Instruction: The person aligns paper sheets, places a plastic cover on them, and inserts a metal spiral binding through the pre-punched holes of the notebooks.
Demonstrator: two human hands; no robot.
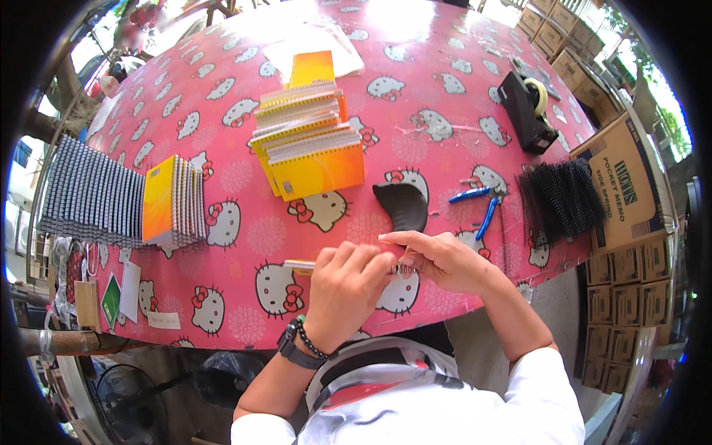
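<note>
A small notebook lies low in front of me, most of it hidden under my left hand, whose fingers are curled over it. Dark spiral coil shows between my two hands. My right hand has its fingers drawn together at that coil, thumb and forefinger close to my left fingertips; the exact contact is hidden. Just beyond the hands rests a black curved pad-like piece. Blue-handled pliers lie with handles spread to the right of it. Loose black spiral coils are heaped farther right.
Stacks of yellow-orange notebooks stand mid-table, with more bound ones and a tall stack of spiral-edged notebooks at left. A black tape dispenser sits far right. Cardboard boxes line the table's right edge.
</note>
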